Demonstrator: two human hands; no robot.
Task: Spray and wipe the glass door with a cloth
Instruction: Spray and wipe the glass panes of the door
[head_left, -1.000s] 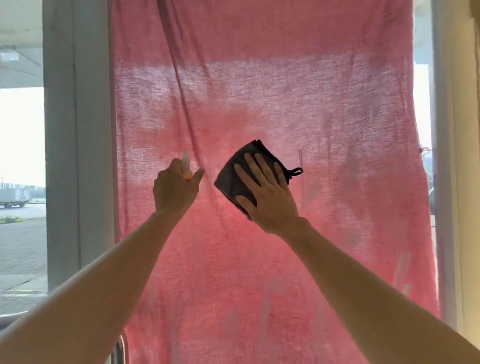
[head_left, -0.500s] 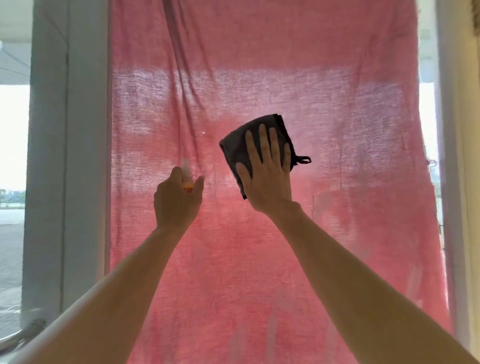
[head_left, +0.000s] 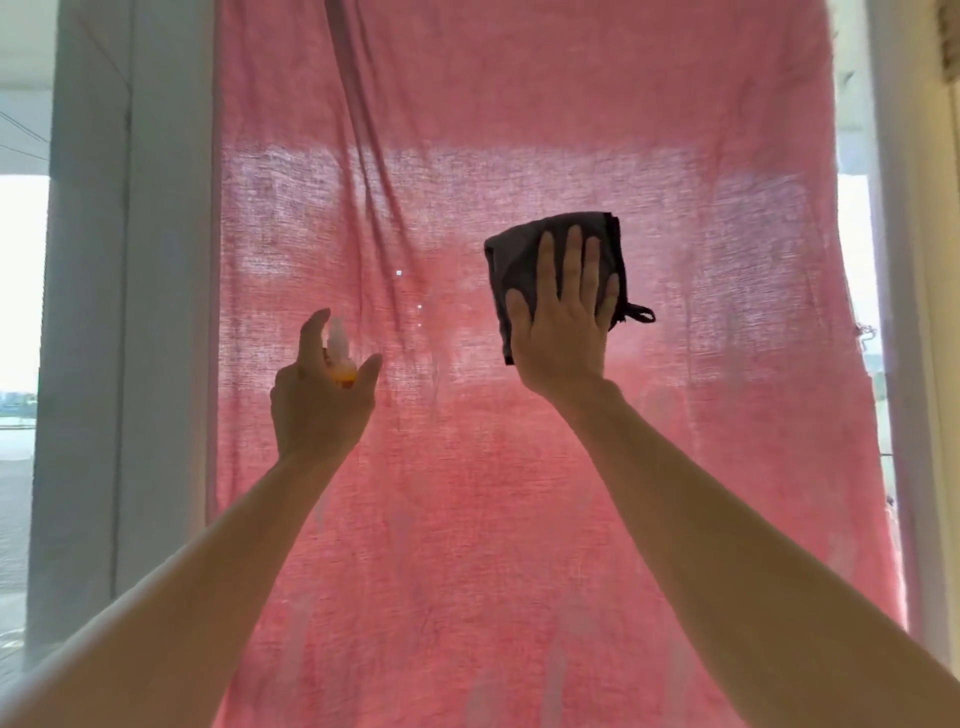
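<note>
Step in hand: judged to be wiping the upper middle of the glass door (head_left: 519, 519), with the spray held ready for the next patch.
Right hand: the right hand (head_left: 563, 332) lies flat with its fingers straight and spread, pressing the cloth (head_left: 519, 249) against the pane.
Left hand: the left hand (head_left: 319, 400) is curled round the spray bottle (head_left: 340, 358), with the forefinger raised beside the nozzle. Whether the finger touches the pump cannot be told.
Cloth: dark and folded into a pad, with a small hanging loop sticking out at its lower right, just beside the little finger.
Spray bottle: small, with a pale top and an orange body, held upright near the glass and well to the left of the cloth.
Glass door: directly ahead, filling the centre. A red sheet (head_left: 675, 156) appears to hang on its far side, lit from behind.
Frame: a grey door frame (head_left: 119, 312) stands on the left, and a lighter upright (head_left: 904, 312) stands on the right.
Doing it well: keep the whole palm on the pad so that pressure stays even, overlap each stroke, and turn the pad to a dry face when it loads up. Spray lightly — heavy wetting would likely run and streak. The backlight should help show smears.
Risk: the loop may drag a line across damp glass if it trails.
Count: two hands, one cloth, one bottle, one red sheet — two frame uprights.
</note>
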